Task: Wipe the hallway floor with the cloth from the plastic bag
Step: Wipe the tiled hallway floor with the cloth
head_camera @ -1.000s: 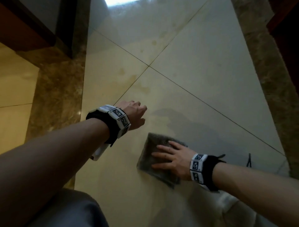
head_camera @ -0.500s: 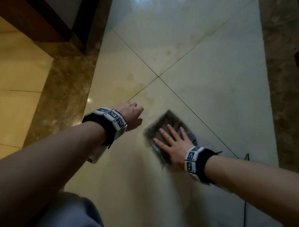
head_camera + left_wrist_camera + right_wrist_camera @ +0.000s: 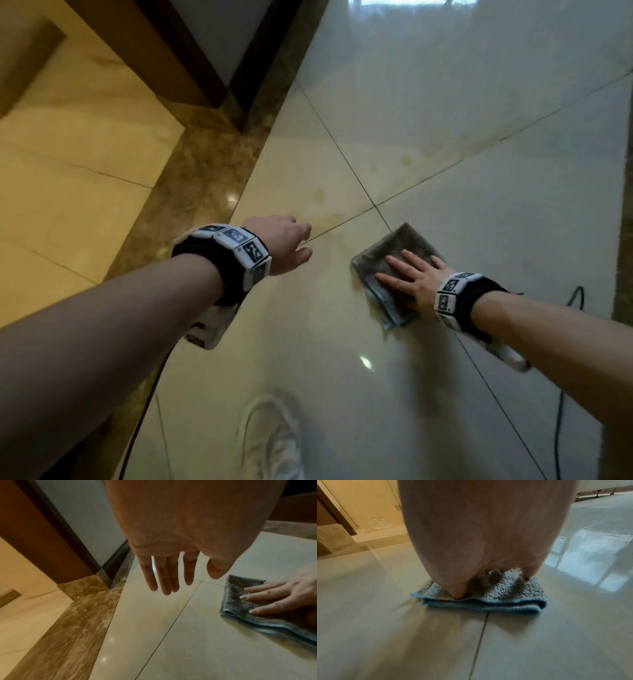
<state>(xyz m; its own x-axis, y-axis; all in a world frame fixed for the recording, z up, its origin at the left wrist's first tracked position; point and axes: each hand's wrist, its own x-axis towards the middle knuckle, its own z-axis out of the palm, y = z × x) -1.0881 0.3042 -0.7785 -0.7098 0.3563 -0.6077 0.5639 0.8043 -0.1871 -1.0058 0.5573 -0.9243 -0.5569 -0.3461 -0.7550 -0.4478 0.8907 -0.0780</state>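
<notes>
A folded grey cloth [image 3: 390,253] with a blue underside lies flat on the pale glossy floor tiles [image 3: 462,113], just right of where four tile joints meet. My right hand [image 3: 411,274] presses on it with straight, spread fingers. In the right wrist view the cloth [image 3: 496,597] shows its blue folded edge under my palm. My left hand [image 3: 287,246] hovers empty above the floor to the cloth's left, fingers relaxed. The left wrist view shows those fingers [image 3: 164,577] hanging straight and the cloth [image 3: 240,599] at the right. Faint yellowish stains [image 3: 329,219] mark the tiles near the joint.
A brown marble border strip [image 3: 191,192] runs along the left, with a dark wooden door frame [image 3: 185,61] and wall corner behind it. My white shoe [image 3: 270,442] stands at the bottom. A black cable [image 3: 561,404] trails on the floor at the right.
My right hand has slid the cloth away from me, up to the crossing of the tile joints. The left hand has stayed hovering beside it.
</notes>
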